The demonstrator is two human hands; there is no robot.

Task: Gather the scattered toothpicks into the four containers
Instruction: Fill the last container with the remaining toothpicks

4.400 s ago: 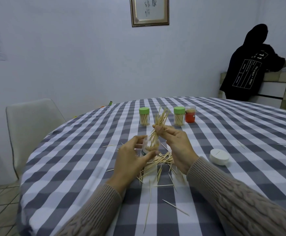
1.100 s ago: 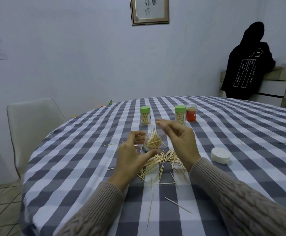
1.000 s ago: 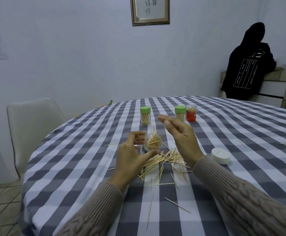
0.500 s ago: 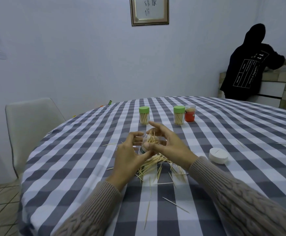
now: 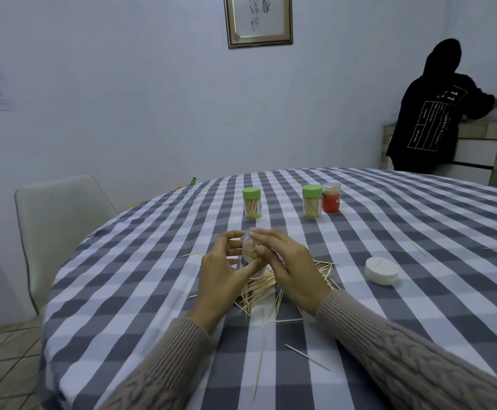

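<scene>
My left hand (image 5: 222, 269) grips a small clear container (image 5: 248, 250) that stands on the checked cloth with toothpicks inside. My right hand (image 5: 290, 269) lies over the container's top, its fingers pressing down on the toothpicks. A pile of loose toothpicks (image 5: 266, 288) lies under and just behind both hands, and single ones (image 5: 306, 352) are scattered nearer to me. Two green-lidded containers (image 5: 252, 202) (image 5: 312, 200) and an orange one (image 5: 331, 197) stand farther back, each holding toothpicks.
A white round lid (image 5: 381, 270) lies on the cloth to the right. Stray toothpicks (image 5: 418, 249) lie at the far right of the round table (image 5: 140, 279). A pale chair (image 5: 57, 220) stands at the left. A person in a black hoodie (image 5: 436, 113) stands by a counter at the back right.
My right hand, which held a bundle of toothpicks above the container, released them into it, rose open, then came down onto the container's top. The left hand kept its grip.
</scene>
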